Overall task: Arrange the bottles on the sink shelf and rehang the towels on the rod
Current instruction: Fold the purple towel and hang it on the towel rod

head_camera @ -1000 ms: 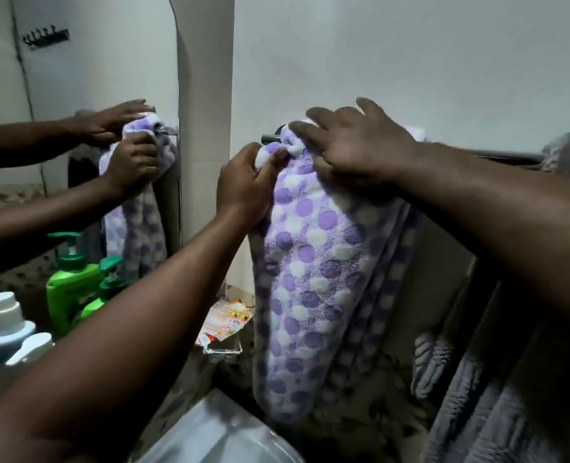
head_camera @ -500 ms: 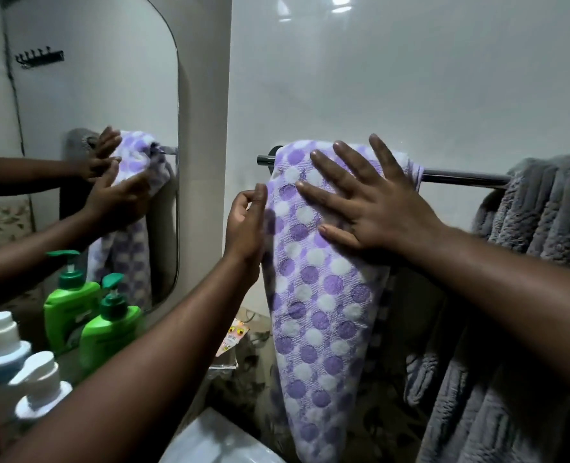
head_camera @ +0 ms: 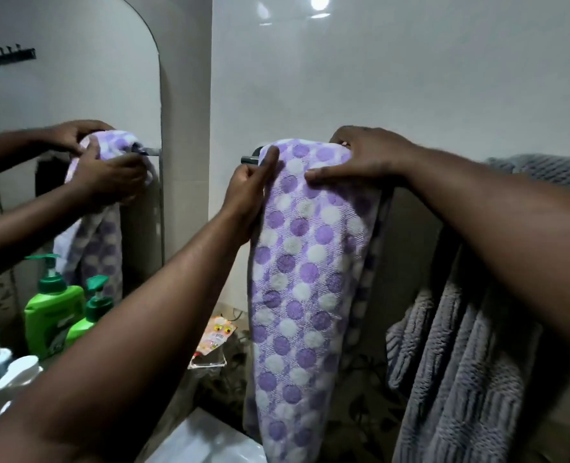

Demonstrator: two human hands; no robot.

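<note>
Fig. Rehanging step, head view. The white terry towel with purple and pale dots [head_camera: 307,262] hangs folded over the left end of the dark metal wall rod [head_camera: 251,158], its long front fall reaching down toward the white sink rim [head_camera: 210,442].

Change vs. half a sec. ago: the right hand [head_camera: 367,158] was then laid flat, fingers spread, on the front face of the towel below the rod; it now sits up on the fold itself, fingers curled over the top & back, thumb pressed across the front. The grip is thus closed on the towel at the rod. The left hand [head_camera: 248,192] has gone from a flat edge-on touch to a pinch: thumb & fingers closed on the towel's left border just under the rod end.

Meaning (judgement): smoothing of the face appears done; the hands now look to be squaring or sliding the fold along the rod. The towel is seated, so this half of the task looks nearly finished.

To the right, a grey ribbed towel [head_camera: 460,362] is draped over the same rod, apart from the dotted one.

At lower left, a green pump bottle [head_camera: 91,320] stands by the arched wall mirror [head_camera: 76,78], with a white pump bottle [head_camera: 18,374] nearer the camera. Whether their arrangement on the shelf is final cannot be told.
</note>
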